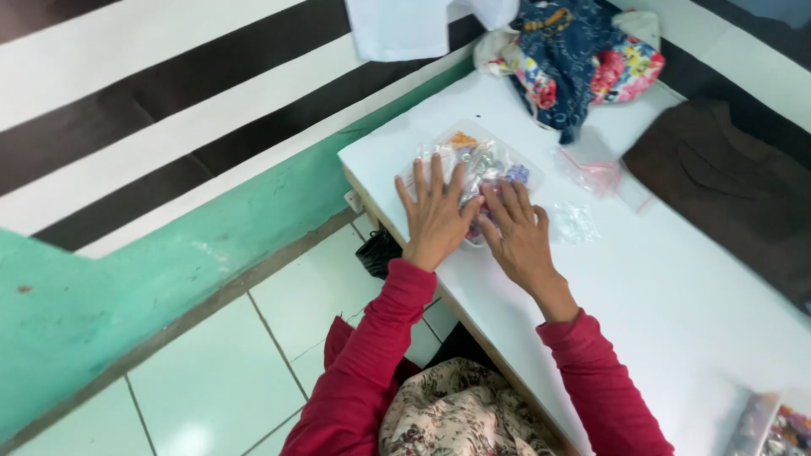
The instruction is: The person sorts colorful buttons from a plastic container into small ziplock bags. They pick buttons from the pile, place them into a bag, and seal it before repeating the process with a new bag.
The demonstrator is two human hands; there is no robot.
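A clear plastic bag (pixel 473 156) filled with small colourful pieces lies near the corner of a white table (pixel 676 295). My left hand (pixel 432 215) rests flat on the bag's near side, fingers spread. My right hand (pixel 521 232) lies palm down beside it, fingers on the bag's right part. Both arms wear red sleeves. Neither hand grips anything.
A small empty clear bag (pixel 574 221) and another with a pink seal (pixel 596 169) lie right of my hands. Floral cloth (pixel 574 55) sits at the far end, a brown cloth (pixel 726 181) at right. Another filled bag (pixel 773 426) shows at the bottom right. Tiled floor lies left.
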